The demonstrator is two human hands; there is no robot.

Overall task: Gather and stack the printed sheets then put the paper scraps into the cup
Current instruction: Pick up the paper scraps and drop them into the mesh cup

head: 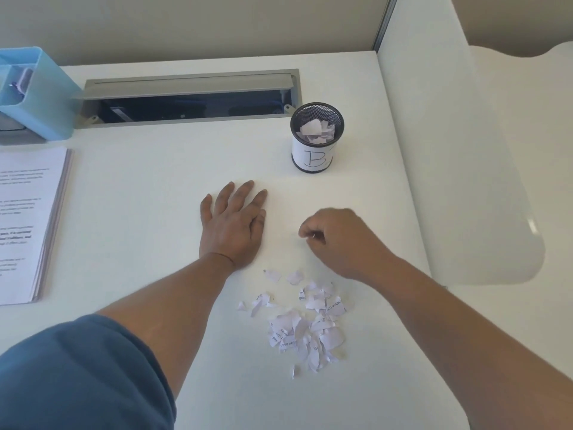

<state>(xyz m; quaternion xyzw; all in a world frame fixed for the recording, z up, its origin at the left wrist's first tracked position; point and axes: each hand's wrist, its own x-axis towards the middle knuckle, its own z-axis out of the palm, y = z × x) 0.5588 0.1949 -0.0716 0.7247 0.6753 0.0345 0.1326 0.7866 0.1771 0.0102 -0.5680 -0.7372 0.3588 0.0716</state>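
Note:
A stack of printed sheets (28, 218) lies at the desk's left edge. A black mesh cup (317, 138) with a white label marked B stands at the back right, with paper scraps inside. A pile of torn paper scraps (305, 324) lies near the front, between my arms. My left hand (234, 225) rests flat on the desk, fingers straight, just beyond the pile. My right hand (338, 240) hovers right of it with fingers curled, fingertips pinched together on a tiny scrap that barely shows.
A light blue organiser (37, 94) stands at the back left. A grey cable tray with its lid open (189, 99) runs along the back of the white desk (155, 181). A white partition (465, 150) borders the right side.

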